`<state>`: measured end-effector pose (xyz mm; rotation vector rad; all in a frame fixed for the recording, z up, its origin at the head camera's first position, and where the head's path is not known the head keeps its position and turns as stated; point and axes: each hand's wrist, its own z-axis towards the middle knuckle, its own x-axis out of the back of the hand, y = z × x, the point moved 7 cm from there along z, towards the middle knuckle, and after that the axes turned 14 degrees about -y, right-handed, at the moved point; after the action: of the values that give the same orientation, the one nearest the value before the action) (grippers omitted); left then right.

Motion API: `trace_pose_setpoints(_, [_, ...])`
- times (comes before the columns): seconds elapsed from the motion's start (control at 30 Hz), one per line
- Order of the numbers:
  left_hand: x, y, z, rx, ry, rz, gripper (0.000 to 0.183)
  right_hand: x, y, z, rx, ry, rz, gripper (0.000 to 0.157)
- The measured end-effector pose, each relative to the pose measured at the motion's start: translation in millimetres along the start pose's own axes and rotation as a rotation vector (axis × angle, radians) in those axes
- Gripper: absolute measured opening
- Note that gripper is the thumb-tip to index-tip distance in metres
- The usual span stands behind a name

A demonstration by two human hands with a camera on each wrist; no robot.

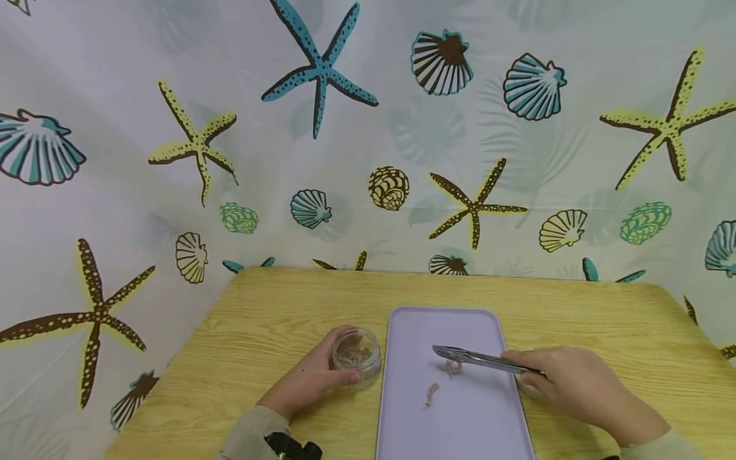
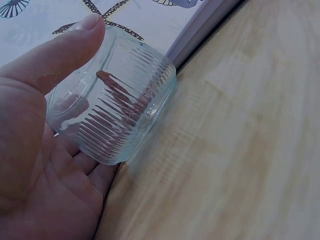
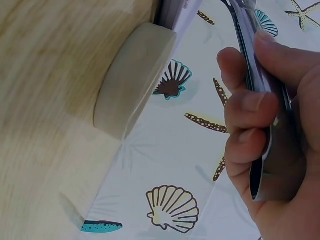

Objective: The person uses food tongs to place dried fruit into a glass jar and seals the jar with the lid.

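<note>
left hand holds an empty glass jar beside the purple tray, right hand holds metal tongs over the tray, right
The glass jar is not empty: the left wrist view shows reddish-brown pieces inside it. The left hand holds it beside the purple tray, the right hand metal tongs over the tray.

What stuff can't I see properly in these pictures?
Lavender tray: near end cut off by the head view's bottom edge.
Metal tongs: tips cut off by the right wrist view's top edge.
Reddish-brown pieces: blurred in the left wrist view by the ribbed glass jar.
Round beige object: mostly hidden in the head view by the right hand.
</note>
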<state>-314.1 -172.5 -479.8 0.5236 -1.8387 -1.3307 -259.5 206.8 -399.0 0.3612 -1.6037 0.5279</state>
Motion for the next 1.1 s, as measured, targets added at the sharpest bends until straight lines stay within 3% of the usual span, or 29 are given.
trace_pose_setpoints(0.47, [-0.7, 0.5, 0.7, -0.014, -0.012, 0.0, 0.082, 21.1, -6, -6, 0.049, 0.058, 0.082, 0.041])
trace_pose_setpoints(0.83, [0.1, 0.5, -1.0, 0.008, -0.001, -0.008, 0.084, 35.0, -17, 2, 0.103, 0.124, 0.103, 0.041])
trace_pose_setpoints(1.1, [-0.7, -0.3, 0.1, 0.002, -0.003, -0.015, 0.084, 34.3, -22, 12, 0.096, 0.09, 0.093, 0.04])
